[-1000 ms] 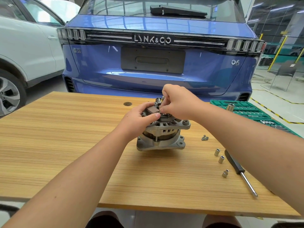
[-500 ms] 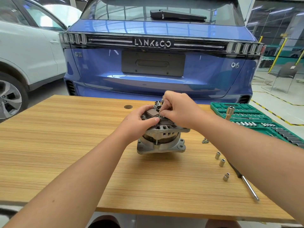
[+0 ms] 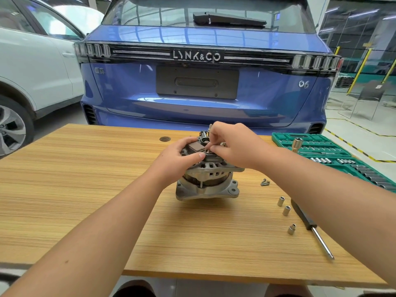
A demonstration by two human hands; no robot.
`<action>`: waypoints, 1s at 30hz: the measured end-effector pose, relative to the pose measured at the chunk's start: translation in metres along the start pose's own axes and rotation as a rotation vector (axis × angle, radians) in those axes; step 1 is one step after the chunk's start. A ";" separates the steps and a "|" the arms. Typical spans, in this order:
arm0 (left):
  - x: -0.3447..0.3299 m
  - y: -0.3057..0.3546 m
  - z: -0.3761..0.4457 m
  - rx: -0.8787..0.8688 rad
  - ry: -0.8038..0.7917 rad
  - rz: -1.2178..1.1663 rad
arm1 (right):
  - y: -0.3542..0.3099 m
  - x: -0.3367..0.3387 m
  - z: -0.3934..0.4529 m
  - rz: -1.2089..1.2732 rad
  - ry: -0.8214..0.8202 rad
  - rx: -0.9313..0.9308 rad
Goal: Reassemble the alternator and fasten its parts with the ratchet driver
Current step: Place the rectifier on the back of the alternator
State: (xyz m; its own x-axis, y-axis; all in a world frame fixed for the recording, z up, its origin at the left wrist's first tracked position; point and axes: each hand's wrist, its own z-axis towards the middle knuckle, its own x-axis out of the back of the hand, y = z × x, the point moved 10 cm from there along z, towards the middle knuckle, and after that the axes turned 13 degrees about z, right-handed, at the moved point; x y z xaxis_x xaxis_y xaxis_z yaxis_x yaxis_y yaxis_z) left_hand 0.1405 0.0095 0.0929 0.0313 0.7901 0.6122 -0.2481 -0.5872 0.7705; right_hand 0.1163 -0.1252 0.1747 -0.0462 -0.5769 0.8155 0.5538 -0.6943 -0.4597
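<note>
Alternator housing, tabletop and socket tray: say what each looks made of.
Alternator housing: dull grey, rough-cast look, probably cast aluminium. Tabletop: light wood-grain stripes, smooth; likely laminate or veneer, not certain. Socket tray: uniform green with moulded slots, looks like plastic.

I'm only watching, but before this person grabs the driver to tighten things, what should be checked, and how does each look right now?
1. Alternator upright on table: ok.
2. Left hand steadies its top: ok.
3. Right hand has seated a small part squarely: cannot tell, fingers cover it.
4. Ratchet driver within reach, free: ok.
5. Loose sockets beside it: ok.
6. Spare screws at hand: ok.
</note>
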 end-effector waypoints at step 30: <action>0.000 -0.002 0.002 0.008 0.019 0.012 | 0.063 0.063 -0.017 0.550 0.407 -0.263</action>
State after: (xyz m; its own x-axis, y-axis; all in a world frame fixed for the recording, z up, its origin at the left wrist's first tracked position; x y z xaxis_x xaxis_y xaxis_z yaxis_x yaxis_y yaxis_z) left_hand 0.1428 0.0105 0.0912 0.0102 0.7860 0.6181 -0.2410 -0.5980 0.7644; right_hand 0.1342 -0.2133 0.1912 -0.1523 -0.9505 0.2709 0.3704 -0.3090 -0.8760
